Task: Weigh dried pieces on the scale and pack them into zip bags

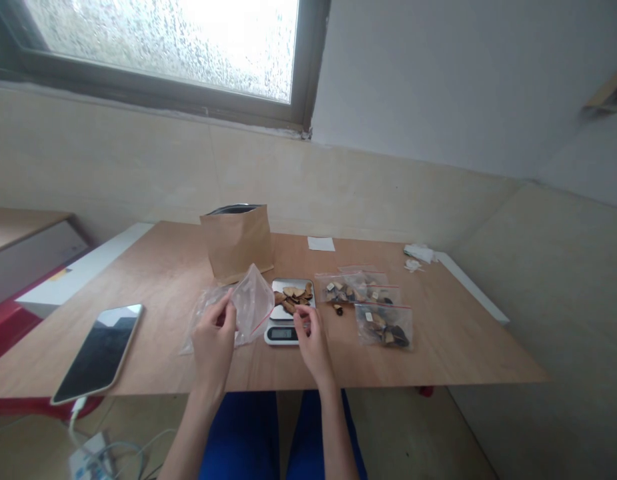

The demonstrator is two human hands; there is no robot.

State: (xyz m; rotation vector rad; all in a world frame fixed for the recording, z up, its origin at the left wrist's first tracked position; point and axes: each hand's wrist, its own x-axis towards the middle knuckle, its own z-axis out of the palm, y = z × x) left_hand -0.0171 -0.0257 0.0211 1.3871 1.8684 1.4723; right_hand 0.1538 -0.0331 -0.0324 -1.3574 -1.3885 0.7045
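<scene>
My left hand (215,333) is closed in a pinch on the upper edge of a clear zip bag (254,303), which spreads out limply over the table. Just right of the bag is a small digital kitchen scale (281,335). Dried brown slices (294,293), like dried mushroom, are heaped on its plate. At the scale's near right edge, my right hand (312,340) has its fingers curled together by the slices; whatever is between the fingertips is too small to make out. The scale's display figures are not readable.
A brown paper pouch (238,243) stands open behind the bag. Filled zip bags (383,327) and a loose dried piece (338,309) lie right of the scale. A phone (101,350) with a cable is at left, a white paper (321,244) and crumpled tissue (419,253) at the back.
</scene>
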